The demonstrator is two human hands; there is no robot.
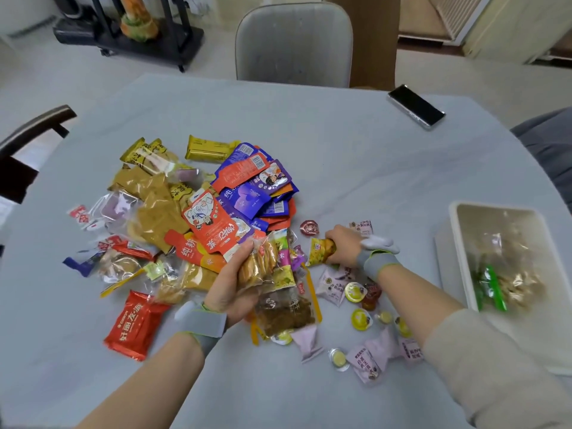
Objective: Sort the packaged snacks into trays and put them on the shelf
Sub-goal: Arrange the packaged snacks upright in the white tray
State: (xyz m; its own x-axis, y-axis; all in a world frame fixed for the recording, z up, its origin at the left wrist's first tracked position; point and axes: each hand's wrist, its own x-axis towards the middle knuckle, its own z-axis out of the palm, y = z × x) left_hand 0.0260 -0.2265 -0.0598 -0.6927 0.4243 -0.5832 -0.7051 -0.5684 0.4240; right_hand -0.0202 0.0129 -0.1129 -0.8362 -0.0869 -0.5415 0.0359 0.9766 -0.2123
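Fingers (247, 252) of the left hand (230, 286) curl round a clear pack of golden biscuits (258, 264), gripping it just above the near edge of the snack pile (198, 209). The right hand (342, 244) closes its fingers on a small yellow packet (322, 250), knuckles up, just right of the pile. Both wrists wear grey bands.

Most of the snacks lie heaped in the middle of the grey bench (356, 156): yellow bars at the far side, purple and orange sachets in the centre, brown and clear packs to the left. A red pack (134, 325) lies apart at the near left. A clear bag of brown strips (284, 311) sits just beside the left hand, on its near right. Small pink packets (334, 283) and round yellow jelly cups (360, 318) are scattered near the right forearm.

A white tray (456, 239) stands at the right edge of the bench, well apart from the pile. It holds some clear-wrapped snacks and something green, though blur makes them hard to tell apart.

A phone (416, 106) lies at the far right of the bench. A grey chair (294, 44) stands beyond the far edge.
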